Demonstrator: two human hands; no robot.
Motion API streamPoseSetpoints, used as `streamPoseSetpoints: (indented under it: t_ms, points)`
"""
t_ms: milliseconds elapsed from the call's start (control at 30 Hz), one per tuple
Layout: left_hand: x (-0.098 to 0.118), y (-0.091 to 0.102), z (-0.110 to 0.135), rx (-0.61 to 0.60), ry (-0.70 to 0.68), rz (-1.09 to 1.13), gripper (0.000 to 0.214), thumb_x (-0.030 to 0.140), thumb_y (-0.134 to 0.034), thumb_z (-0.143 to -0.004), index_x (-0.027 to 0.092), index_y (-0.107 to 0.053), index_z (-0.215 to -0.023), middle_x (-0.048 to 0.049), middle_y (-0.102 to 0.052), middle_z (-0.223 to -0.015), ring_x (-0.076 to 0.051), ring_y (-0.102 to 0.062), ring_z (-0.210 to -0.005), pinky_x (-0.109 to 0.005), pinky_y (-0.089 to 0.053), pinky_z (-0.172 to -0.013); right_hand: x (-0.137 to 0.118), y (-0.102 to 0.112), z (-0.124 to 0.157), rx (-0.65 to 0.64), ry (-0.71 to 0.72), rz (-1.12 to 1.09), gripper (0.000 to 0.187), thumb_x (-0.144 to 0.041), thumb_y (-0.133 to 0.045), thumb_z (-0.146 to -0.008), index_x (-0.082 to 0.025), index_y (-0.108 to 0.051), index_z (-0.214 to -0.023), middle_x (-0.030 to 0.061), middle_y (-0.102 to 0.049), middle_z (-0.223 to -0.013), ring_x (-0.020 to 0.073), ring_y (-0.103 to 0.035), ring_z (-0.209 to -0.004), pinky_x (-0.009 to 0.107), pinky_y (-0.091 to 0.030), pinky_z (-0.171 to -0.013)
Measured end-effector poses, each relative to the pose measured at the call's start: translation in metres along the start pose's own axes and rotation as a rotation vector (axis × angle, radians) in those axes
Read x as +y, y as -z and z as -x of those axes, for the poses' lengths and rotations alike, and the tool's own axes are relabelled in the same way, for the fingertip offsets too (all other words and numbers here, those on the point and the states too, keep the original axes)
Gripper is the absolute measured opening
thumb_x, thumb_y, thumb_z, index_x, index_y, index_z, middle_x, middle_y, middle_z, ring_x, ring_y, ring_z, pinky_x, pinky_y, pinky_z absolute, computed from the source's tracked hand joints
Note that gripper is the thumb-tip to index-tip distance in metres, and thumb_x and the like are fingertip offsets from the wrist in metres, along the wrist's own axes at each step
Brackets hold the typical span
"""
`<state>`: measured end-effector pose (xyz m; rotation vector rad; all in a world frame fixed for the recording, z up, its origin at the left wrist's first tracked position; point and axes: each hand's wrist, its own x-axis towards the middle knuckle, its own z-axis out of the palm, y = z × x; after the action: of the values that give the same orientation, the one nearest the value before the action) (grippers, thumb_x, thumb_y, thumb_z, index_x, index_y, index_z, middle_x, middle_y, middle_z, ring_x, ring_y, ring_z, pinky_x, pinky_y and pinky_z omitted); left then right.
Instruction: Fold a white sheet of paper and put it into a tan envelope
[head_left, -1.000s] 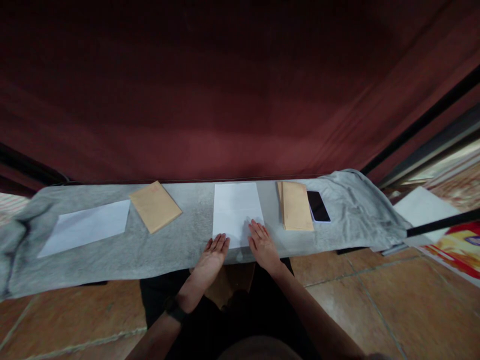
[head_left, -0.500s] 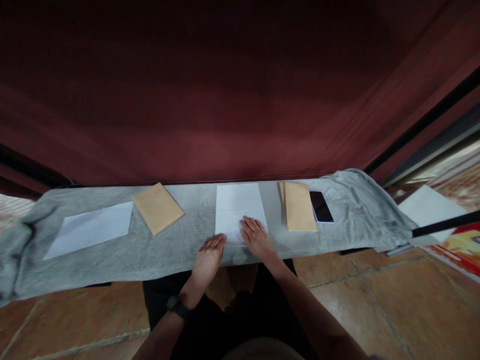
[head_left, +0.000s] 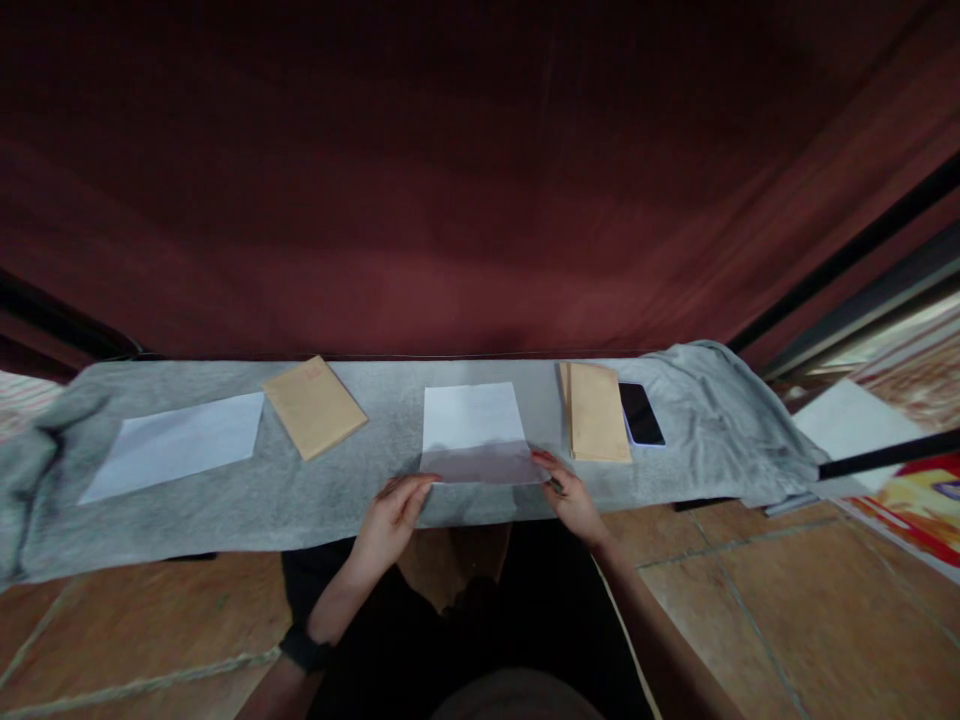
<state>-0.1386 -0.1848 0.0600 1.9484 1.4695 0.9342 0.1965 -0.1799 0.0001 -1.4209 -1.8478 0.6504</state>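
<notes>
A white sheet of paper (head_left: 471, 420) lies in the middle of the grey cloth (head_left: 315, 490) on the low table. Its near edge is lifted and curls back toward the far side. My left hand (head_left: 390, 515) pinches the near left corner of that sheet. My right hand (head_left: 570, 490) pinches the near right corner. Both hands sit at the table's front edge, fingers closed on the paper.
A stack of tan envelopes (head_left: 596, 425) and a black phone (head_left: 641, 413) lie to the right. Another tan envelope (head_left: 313, 405) and a second white sheet (head_left: 176, 445) lie to the left. A dark red curtain (head_left: 450, 200) hangs behind. Tiled floor (head_left: 787, 620) lies below.
Both hands were flat on the sheet's near part. They have slid out to its near corners, gripped them, and raised the near edge off the cloth.
</notes>
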Motion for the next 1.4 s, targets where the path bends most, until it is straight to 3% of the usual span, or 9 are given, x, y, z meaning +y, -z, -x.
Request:
streamPoseSetpoints:
  t_ms: [100,200,300,400,700,1000,1167,1267,1400]
  points:
    - [0.008,0.006,-0.01,0.076,0.087,0.119,0.036,0.051,-0.051,-0.095,0.024,-0.075,-0.097,-0.0047,-0.078,-0.098,-0.023,-0.071,-0.097,-0.037,-0.056,-0.093,-0.005,-0.006,-0.011,0.031,0.007,-0.02,0.033,-0.028,-0.054,-0.096,-0.026,-0.067,-0.126,0.0072,-0.066,-0.136,0.0244,-0.057,-0.132,0.047,-0.048,-0.109]
    - [0.006,0.003,-0.028,0.215,0.19,0.24,0.035,0.053,-0.058,-0.089,0.021,-0.072,-0.096,-0.0041,-0.076,-0.092,-0.021,-0.07,-0.09,-0.033,-0.056,-0.085,-0.006,-0.017,-0.027,0.093,-0.048,-0.005,0.026,-0.034,-0.052,-0.099,-0.023,-0.072,-0.111,0.0084,-0.074,-0.117,0.0238,-0.068,-0.113,0.041,-0.054,-0.099]
    - [-0.005,-0.007,-0.046,0.303,0.277,0.387,0.047,0.053,-0.065,-0.083,0.018,-0.065,-0.115,-0.0039,-0.074,-0.089,-0.019,-0.069,-0.082,-0.031,-0.055,-0.076,-0.006,-0.027,-0.04,0.144,-0.105,0.111,0.026,-0.034,-0.05,-0.099,-0.021,-0.073,-0.095,0.0084,-0.076,-0.098,0.0239,-0.071,-0.095,0.038,-0.055,-0.089]
    - [-0.021,-0.021,-0.057,0.301,0.319,0.431,0.069,0.05,-0.069,-0.079,0.014,-0.052,-0.135,-0.0041,-0.073,-0.087,-0.019,-0.069,-0.078,-0.032,-0.055,-0.075,-0.008,-0.033,-0.048,0.18,-0.127,0.26,0.027,-0.032,-0.048,-0.1,-0.021,-0.071,-0.092,0.0079,-0.074,-0.095,0.0243,-0.068,-0.096,0.039,-0.052,-0.09]
    - [-0.042,-0.041,-0.053,0.244,0.344,0.05,0.068,0.03,-0.058,-0.085,0.016,-0.043,-0.15,-0.005,-0.073,-0.093,-0.023,-0.071,-0.08,-0.038,-0.057,-0.079,-0.008,-0.047,-0.057,0.267,-0.136,0.457,0.02,-0.028,-0.053,-0.099,-0.02,-0.069,-0.09,0.0113,-0.066,-0.117,0.0261,-0.055,-0.115,0.04,-0.044,-0.1]
    - [-0.042,-0.046,-0.056,0.226,0.325,-0.137,0.052,0.022,-0.056,-0.087,0.015,-0.056,-0.139,-0.0111,-0.07,-0.111,-0.022,-0.071,-0.084,-0.038,-0.059,-0.084,-0.001,-0.053,-0.052,0.295,-0.059,0.53,0.013,-0.024,-0.057,-0.096,-0.019,-0.066,-0.089,0.0121,-0.063,-0.119,0.0287,-0.047,-0.127,0.044,-0.042,-0.103]
    - [-0.04,-0.047,-0.053,0.215,0.265,-0.248,0.047,0.02,-0.053,-0.09,0.016,-0.058,-0.137,-0.0144,-0.065,-0.123,-0.025,-0.07,-0.098,-0.04,-0.058,-0.092,-0.003,-0.052,-0.05,0.276,-0.08,0.537,0.012,-0.023,-0.057,-0.096,-0.017,-0.065,-0.09,0.014,-0.063,-0.121,0.0297,-0.047,-0.13,0.046,-0.043,-0.104]
    - [-0.037,-0.047,-0.052,0.205,0.227,-0.366,0.045,0.02,-0.051,-0.091,0.015,-0.059,-0.134,-0.0166,-0.063,-0.126,-0.028,-0.067,-0.108,-0.042,-0.056,-0.096,-0.006,-0.051,-0.05,0.29,-0.095,0.53,0.013,-0.022,-0.055,-0.096,-0.014,-0.066,-0.1,0.0176,-0.06,-0.129,0.032,-0.044,-0.134,0.051,-0.042,-0.108]
    - [-0.027,-0.062,-0.053,0.178,0.057,-0.533,0.047,0.019,-0.042,-0.095,0.015,-0.056,-0.14,-0.0184,-0.056,-0.141,-0.031,-0.055,-0.131,-0.048,-0.046,-0.11,-0.023,-0.061,-0.058,0.305,-0.071,0.411,0.034,-0.02,-0.047,-0.099,-0.01,-0.058,-0.129,0.021,-0.046,-0.15,0.0315,-0.035,-0.145,0.055,-0.037,-0.115]
